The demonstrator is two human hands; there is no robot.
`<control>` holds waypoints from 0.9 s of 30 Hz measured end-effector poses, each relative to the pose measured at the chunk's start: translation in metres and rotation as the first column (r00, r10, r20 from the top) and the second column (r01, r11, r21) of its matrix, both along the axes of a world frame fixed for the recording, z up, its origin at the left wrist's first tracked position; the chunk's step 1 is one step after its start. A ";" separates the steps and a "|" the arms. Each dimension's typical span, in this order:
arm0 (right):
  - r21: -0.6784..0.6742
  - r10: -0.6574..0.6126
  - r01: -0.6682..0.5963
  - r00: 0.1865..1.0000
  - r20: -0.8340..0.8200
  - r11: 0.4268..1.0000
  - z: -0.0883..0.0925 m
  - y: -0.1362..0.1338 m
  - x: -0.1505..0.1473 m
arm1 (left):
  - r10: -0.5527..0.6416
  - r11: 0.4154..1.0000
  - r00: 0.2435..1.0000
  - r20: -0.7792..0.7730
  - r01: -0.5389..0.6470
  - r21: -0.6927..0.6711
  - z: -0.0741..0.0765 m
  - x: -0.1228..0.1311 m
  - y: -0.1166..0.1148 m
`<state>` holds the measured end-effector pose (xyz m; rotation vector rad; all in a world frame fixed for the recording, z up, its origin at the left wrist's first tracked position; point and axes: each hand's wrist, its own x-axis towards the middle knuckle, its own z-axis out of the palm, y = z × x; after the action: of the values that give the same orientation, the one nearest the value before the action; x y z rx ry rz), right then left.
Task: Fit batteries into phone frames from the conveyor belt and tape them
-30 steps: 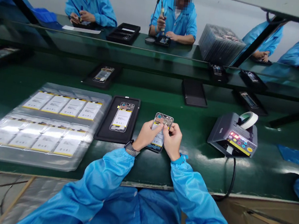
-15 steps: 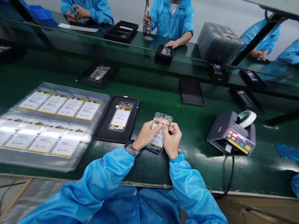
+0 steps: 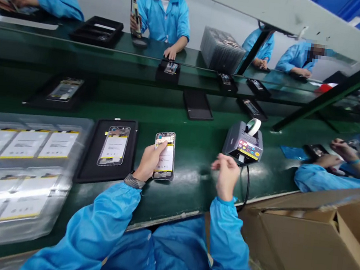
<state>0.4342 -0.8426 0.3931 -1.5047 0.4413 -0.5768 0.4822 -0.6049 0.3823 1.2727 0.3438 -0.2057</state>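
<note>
My left hand (image 3: 150, 160) holds an opened phone (image 3: 165, 164) by its left side, thumb lying over its upper part. The phone's inside faces up, with a white, yellow-edged battery in its middle and bare circuitry at the top. My right hand (image 3: 226, 175) is off the phone, raised over the bench just in front of a grey tape dispenser (image 3: 243, 140). Its fingers are loosely bent and apart, and nothing shows in them. A short white tape end sticks out of the dispenser's front, close to that hand. A roll of white tape (image 3: 253, 127) sits on top.
Left of the phone, a black tray (image 3: 85, 163) bears another opened phone (image 3: 114, 146). A clear plastic tray (image 3: 60, 199) of batteries lies further left. Black trays line the bench beyond, and co-workers sit opposite and at right. A cardboard box (image 3: 310, 247) stands at lower right.
My right hand has let go of the phone and moved right, towards the tape dispenser. My left hand keeps the phone. The view has turned to the right.
</note>
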 end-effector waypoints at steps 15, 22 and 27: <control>0.010 -0.145 0.149 0.974 -0.173 0.989 0.015 -0.097 -0.012 | 0.033 0.999 0.999 0.002 -0.033 0.032 -0.004 -0.001 -0.003; 0.014 -0.138 0.146 0.961 -0.240 0.989 0.023 -0.093 -0.007 | 0.012 1.000 0.999 0.033 -0.011 -0.029 -0.006 0.002 0.001; 0.014 -0.165 0.173 0.955 -0.245 0.985 0.023 -0.095 -0.006 | 0.035 0.998 0.999 0.001 -0.035 -0.060 -0.004 0.000 -0.001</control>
<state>0.4280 -0.9381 0.4158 -1.5192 0.7729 -0.5156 0.4822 -0.6063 0.3779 1.2067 0.3553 -0.1831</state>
